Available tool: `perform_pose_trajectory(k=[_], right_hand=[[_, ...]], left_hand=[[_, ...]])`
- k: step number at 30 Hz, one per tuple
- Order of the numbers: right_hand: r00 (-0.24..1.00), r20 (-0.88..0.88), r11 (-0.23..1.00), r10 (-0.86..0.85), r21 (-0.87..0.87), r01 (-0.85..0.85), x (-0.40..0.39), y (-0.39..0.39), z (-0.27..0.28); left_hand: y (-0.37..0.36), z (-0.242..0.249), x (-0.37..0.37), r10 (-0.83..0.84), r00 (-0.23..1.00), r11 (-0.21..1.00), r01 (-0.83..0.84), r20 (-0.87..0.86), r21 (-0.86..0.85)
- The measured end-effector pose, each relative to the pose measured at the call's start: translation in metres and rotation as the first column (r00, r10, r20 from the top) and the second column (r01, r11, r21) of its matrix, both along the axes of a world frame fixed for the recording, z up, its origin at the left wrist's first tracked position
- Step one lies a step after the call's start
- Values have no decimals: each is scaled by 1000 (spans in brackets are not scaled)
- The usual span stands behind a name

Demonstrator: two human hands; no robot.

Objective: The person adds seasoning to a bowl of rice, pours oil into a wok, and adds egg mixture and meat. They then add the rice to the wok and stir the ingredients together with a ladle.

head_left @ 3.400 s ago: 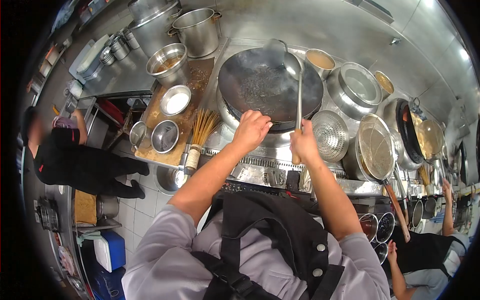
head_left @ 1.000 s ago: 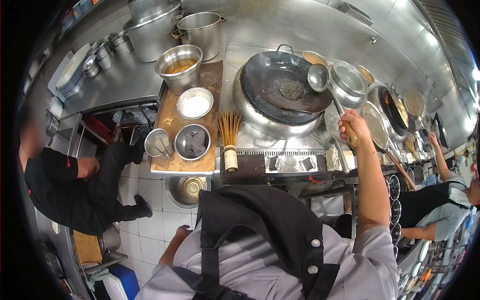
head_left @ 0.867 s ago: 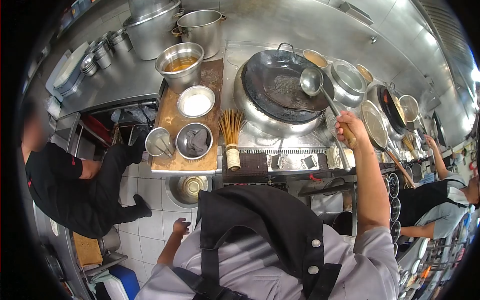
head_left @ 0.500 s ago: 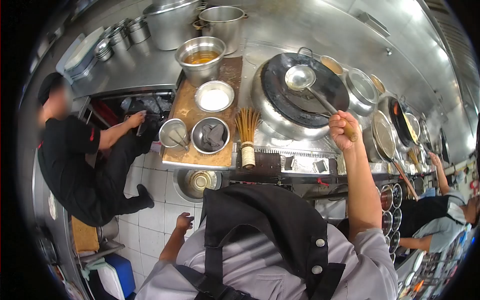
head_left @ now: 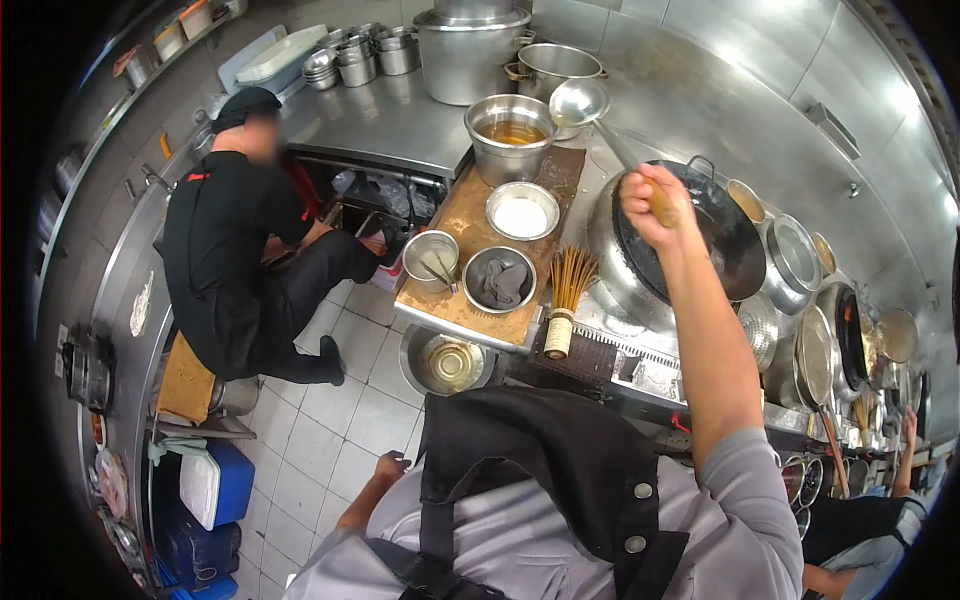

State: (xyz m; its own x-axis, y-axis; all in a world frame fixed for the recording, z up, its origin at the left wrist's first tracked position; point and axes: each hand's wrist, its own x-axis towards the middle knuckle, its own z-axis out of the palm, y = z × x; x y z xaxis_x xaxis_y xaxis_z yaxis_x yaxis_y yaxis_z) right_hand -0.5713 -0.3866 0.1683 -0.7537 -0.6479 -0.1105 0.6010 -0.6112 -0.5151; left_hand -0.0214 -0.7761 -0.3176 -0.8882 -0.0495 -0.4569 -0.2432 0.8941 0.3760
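Head view: ladle above bowl rim

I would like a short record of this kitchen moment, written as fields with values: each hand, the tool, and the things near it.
right hand: closed on the wooden handle of the ladle
ladle position: bowl raised beside the oil bowl, above the counter
left hand: low beside the body, holding nothing
wok: dark, on the burner, under the right forearm
board: holds a white powder bowl and a bowl with a cloth
nearby: bamboo brush; a person in black crouching
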Motion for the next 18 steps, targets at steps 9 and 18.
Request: perform_pose_trajectory(k=[9,18], right_hand=[[884,-438,729,-161,552,406,27,39,20],[842,-536,179,61,836,519,108,280,49]], left_hand=[[50,18,2,498,857,847,-513,129,141],[112,14,-55,83,983,992,-98,166,85]])
